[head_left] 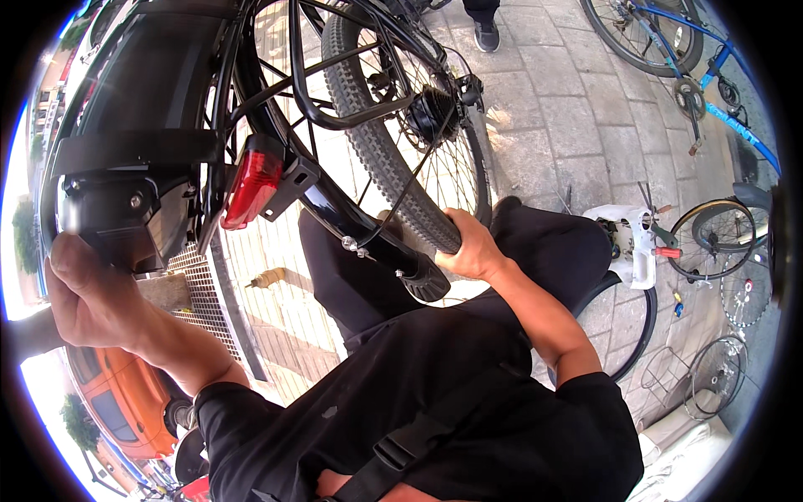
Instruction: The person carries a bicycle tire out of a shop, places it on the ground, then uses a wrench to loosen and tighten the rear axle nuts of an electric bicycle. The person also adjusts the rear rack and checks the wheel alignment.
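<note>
My right hand (473, 248) is closed round the lower edge of a knobby black bicycle tire (368, 151), whose spoked wheel stands between my knees. On the left, my left hand (88, 293) is closed against the lower end of a black case (125, 209) on the bike's rear carrier; its fingertips are partly hidden. A red rear light (253, 188) on a metal bracket sits beside that case. A black mudguard (335, 205) curves down to the left of the tire, ending in a ribbed flap. The wheel's black hub (432, 115) shows beyond the carrier tubes.
A blue bicycle (728, 58) stands at the far right. Below it are a white plastic housing (631, 243), loose wheels (711, 238) and a black tire (640, 335) on the paving. An orange car (121, 397) is at the lower left. Another person's shoe (486, 36) shows at the top.
</note>
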Tool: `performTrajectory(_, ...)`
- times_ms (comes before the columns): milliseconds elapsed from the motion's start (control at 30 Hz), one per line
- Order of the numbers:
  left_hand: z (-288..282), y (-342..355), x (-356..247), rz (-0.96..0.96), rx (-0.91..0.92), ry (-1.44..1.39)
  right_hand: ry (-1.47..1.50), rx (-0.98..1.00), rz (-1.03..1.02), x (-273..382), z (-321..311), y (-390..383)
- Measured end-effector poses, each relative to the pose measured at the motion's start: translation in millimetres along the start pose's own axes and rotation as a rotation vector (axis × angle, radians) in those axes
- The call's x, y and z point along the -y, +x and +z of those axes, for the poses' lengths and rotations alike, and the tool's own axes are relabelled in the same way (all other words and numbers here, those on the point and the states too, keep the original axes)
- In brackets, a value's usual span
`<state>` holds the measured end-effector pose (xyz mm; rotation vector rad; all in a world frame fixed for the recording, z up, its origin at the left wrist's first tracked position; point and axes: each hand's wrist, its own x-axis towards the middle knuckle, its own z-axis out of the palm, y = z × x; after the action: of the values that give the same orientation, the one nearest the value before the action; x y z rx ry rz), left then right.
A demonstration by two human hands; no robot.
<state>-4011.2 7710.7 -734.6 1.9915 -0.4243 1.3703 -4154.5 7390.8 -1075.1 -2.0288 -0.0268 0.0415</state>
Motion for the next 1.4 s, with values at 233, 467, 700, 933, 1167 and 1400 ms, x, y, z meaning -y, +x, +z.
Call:
performTrajectory(233,-14,8,6,0.063,0.106,0.108,0.030,-0.107,-0.038,12,31,-2)
performTrajectory(467,1,10,-16,0.117,0.119,0.009,0.048,-0.141,-0.036,21,44,-7)
performTrajectory(700,-2,10,-17,0.156,0.119,0.012,0.128,-0.143,0.058,54,21,-4)
performTrajectory(933,0,13,-26,0.156,0.085,0.085,0.077,-0.169,0.056,53,32,-8)
performTrajectory(1167,11,28,-38,0.297,0.121,0.142,0.037,-0.223,-0.028,38,47,-9)
performTrajectory(1400,13,24,-44,0.098,0.091,0.071,0.051,-0.196,0.026,37,42,-18)
